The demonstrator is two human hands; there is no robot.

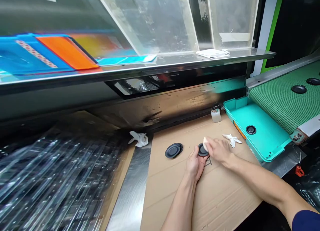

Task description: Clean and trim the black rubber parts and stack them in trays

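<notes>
Over the cardboard sheet [172,187], my left hand [194,164] grips a small black oval part [202,150] by its edge. My right hand [218,150] pinches a small cream-white pad [205,143], perhaps cloth or sponge, against the part's right side; the fingers partly hide both. Left of my hands, two similar black oval parts [172,151] lie overlapping on the cardboard. A crumpled white glove or cloth [232,140] rests to the right of my right hand.
A teal tray [265,134] with one round black part [251,130] adjoins a green conveyor belt [280,94] carrying black parts. A small bottle [215,114] stands at the back. Clear plastic trays [57,177] fill the left. A metal shelf [175,65] overhangs behind.
</notes>
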